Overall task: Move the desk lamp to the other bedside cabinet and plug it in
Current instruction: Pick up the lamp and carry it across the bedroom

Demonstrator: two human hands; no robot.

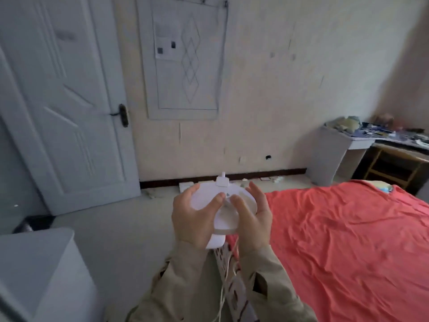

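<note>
I hold a white desk lamp [209,194] in front of my chest with both hands, seen from above with its round parts folded together. My left hand [192,219] grips its left side, thumb on top. My right hand [253,217] grips its right side, thumb pressed near the middle. A thin white cord [222,296] hangs down from the lamp between my sleeves. A white bedside cabinet [41,270] stands at the lower left, to the left of my arms. The plug end of the cord is out of sight.
A bed with a red sheet [348,247] fills the right side. A white door [62,117] stands at the left, the pale wall straight ahead. A cluttered desk [380,138] sits in the far right corner. Scraps of litter lie along the skirting.
</note>
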